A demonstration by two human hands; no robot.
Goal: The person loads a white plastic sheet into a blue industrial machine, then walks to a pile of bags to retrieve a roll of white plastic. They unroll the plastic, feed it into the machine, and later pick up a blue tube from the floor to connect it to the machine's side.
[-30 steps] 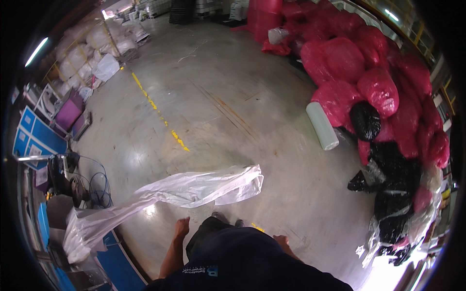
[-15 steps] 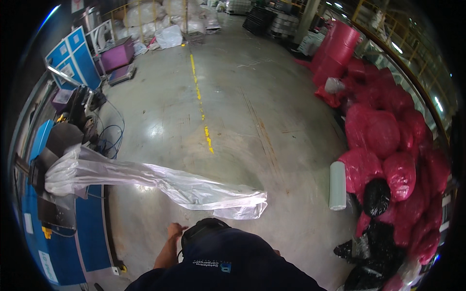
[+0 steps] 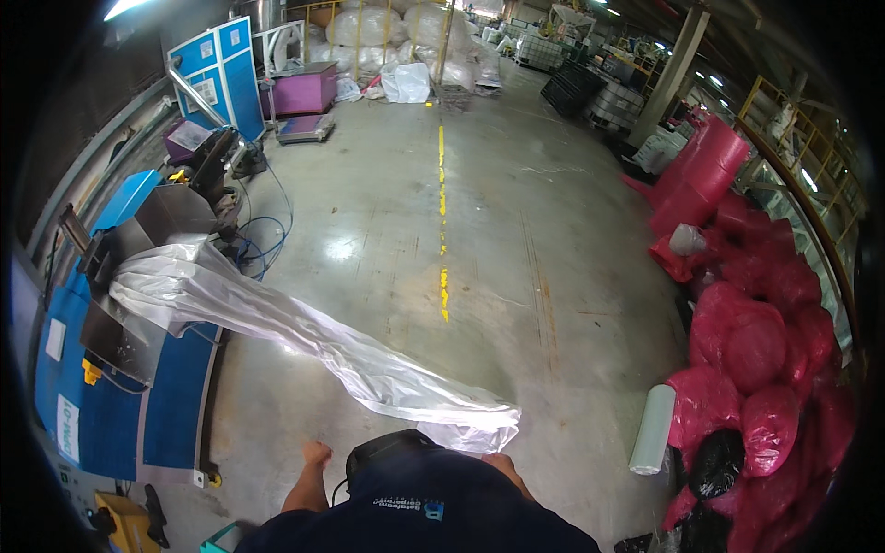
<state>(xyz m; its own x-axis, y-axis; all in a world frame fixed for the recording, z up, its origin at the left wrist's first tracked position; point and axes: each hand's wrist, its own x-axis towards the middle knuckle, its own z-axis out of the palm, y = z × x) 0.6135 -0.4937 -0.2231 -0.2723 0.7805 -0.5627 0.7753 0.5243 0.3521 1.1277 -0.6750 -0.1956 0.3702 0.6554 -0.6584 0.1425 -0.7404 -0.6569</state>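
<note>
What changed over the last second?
View swung left. Right hand, clear of the white sheet earlier, is now at its free end; grip unclear. Left hand stays off the sheet. Unchanged: sheet's other end at the blue machine; red bags and pale roll in place.

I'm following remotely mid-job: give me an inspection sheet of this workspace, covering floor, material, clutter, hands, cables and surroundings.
Surface: grey floor, scuffed, with a worn yellow line.
Material: crumpled white sheet stretches from the blue machine at left to beside the right hand.
Clutter: red bags heaped at right, with a black bag and a pale roll against them.
Hands: left hand apart from the sheet, nothing seen in it; right hand at the sheet's near end, contact unclear.
Cables: blue cable or hose looped on the floor beyond the machine.
Surroundings: purple box and wrapped white bales at the far left.
</note>
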